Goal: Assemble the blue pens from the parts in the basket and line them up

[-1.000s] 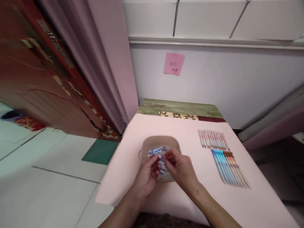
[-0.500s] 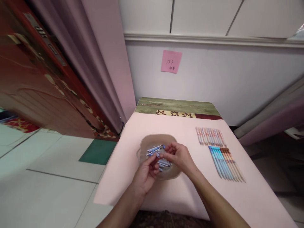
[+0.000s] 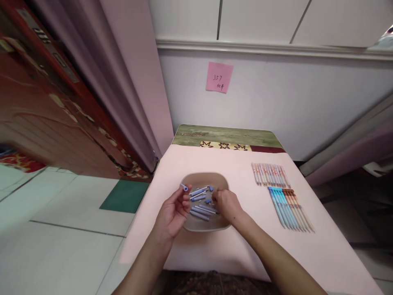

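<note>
My left hand is closed over the left rim of a beige plastic basin. Between its thumb and fingers is a hollow blue pen barrel, its open end facing up. Inside the basin lie several blue pen barrels, thin white-and-blue refills and small blue pen parts. My right hand reaches in at the basin's right side with its fingers bent together. Its fingertips point down and away, so whatever they pinch is hidden.
On the right of the pink-covered table lies a row of blue and brown pens. Behind it is a row of pale patterned pens. A pink note is stuck to the wall, and a red door stands left.
My hands have moved apart. The left has drawn left with the barrel, which now points upward; the right has dropped to the basin's right side. The view has shifted slightly.
</note>
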`<control>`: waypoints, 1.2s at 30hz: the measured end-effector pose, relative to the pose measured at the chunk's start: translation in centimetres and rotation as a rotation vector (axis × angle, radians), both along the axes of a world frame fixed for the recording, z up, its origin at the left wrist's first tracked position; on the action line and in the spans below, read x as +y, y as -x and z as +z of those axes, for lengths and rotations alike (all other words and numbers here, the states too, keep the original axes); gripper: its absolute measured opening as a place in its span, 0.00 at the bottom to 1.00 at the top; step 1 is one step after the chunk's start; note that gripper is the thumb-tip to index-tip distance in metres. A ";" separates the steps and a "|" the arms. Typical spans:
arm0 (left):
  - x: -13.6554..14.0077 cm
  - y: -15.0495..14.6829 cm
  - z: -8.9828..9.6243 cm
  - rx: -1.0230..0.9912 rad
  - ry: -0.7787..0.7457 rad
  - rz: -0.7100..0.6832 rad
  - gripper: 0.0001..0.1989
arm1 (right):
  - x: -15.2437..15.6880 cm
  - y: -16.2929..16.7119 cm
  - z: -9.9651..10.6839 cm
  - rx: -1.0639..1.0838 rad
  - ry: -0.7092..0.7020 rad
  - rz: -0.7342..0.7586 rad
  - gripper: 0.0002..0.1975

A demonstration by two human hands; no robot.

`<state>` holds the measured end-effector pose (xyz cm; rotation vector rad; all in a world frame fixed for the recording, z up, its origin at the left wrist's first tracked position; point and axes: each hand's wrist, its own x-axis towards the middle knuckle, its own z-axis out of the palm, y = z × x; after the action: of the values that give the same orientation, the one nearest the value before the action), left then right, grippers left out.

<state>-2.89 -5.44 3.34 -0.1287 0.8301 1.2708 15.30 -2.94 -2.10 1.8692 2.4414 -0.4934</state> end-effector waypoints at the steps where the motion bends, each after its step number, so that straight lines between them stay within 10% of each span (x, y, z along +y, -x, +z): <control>1: -0.1 0.0 0.0 -0.001 0.001 -0.002 0.07 | 0.1 0.3 -0.4 -0.023 0.011 0.010 0.10; 28: -0.4 0.8 -0.7 0.017 0.063 -0.043 0.06 | 0.6 2.9 -1.2 -0.052 0.040 -0.042 0.10; 36: -0.5 0.8 -1.1 0.019 -0.014 -0.004 0.07 | -0.1 0.4 1.4 0.403 -0.125 -0.157 0.06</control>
<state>-3.65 -5.93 2.22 -0.1043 0.8368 1.2756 14.91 -3.06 -0.69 2.2125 2.6261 -0.8153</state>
